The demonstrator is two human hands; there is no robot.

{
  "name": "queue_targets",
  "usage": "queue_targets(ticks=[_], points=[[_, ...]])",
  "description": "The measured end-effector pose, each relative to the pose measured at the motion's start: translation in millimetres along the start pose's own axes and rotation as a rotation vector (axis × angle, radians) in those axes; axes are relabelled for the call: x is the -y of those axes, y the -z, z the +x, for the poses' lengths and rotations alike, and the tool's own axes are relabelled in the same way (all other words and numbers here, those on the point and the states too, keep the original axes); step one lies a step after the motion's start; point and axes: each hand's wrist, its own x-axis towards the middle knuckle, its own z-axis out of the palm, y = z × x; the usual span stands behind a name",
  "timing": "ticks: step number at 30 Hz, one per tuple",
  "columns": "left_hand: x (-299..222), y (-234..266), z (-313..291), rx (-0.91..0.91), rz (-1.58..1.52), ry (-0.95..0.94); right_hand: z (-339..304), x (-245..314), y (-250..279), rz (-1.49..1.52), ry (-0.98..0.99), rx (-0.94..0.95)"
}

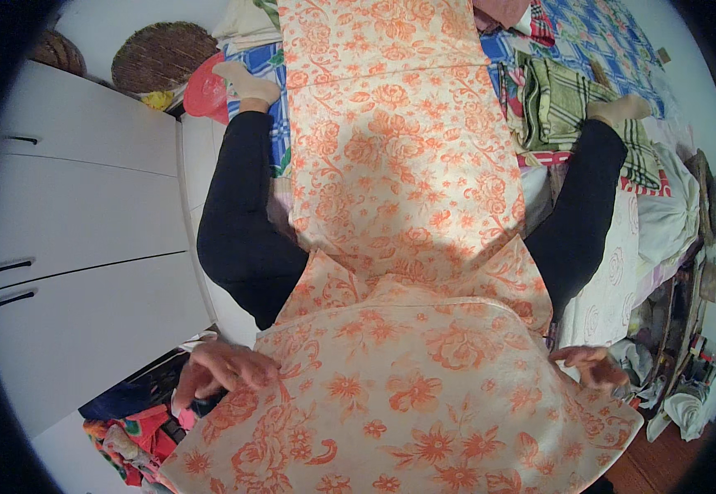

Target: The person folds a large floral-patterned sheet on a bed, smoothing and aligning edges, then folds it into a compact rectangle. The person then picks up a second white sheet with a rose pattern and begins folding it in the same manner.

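A long cream cloth [407, 165] with orange flowers runs away from me between my outstretched legs. Its near part [391, 387] is folded over and spread wide across my lap. At the left side of this near part, my left hand [224, 370] has its fingers curled, the fingertips closed on the cloth's edge. My right hand [595, 367] pinches the opposite edge, with part of its grip hidden by the fabric. Between the hands the cloth sags in soft creases, and a crosswise crease marks its far stretch.
My dark-trousered legs [242, 206] flank the cloth. A white cabinet [86, 214] stands at left, near a red plastic item [205, 89] and a round woven mat [160, 56]. A folded green plaid cloth [559, 103] lies by my right foot. Bags and clutter [683, 407] fill the right side.
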Motion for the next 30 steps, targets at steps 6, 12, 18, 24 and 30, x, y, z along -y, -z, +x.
queue_targets(ticks=[6, 12, 18, 24, 30], points=[[-17.6, -76.6, -40.7, -0.634, 0.318, 0.179, -79.7, 9.0, -22.3, 0.093, -0.658, -0.276], [-40.4, -76.5, -131.5, -0.992, 0.492, 1.055, -118.9, 14.2, -44.8, -0.185, -0.861, -0.440], [0.7, -57.9, -142.1, -1.667, 0.351, 0.447, -150.7, -38.7, 0.5, 0.220, -0.870, -0.964], [-50.7, -105.7, -81.9, -0.632, 0.928, 0.329, -155.8, -7.9, 8.9, 0.040, -0.557, -0.878], [-71.9, -117.7, -37.8, -0.084, 0.950, 0.142, -137.0, 25.4, 5.2, -0.157, -0.372, -0.791]])
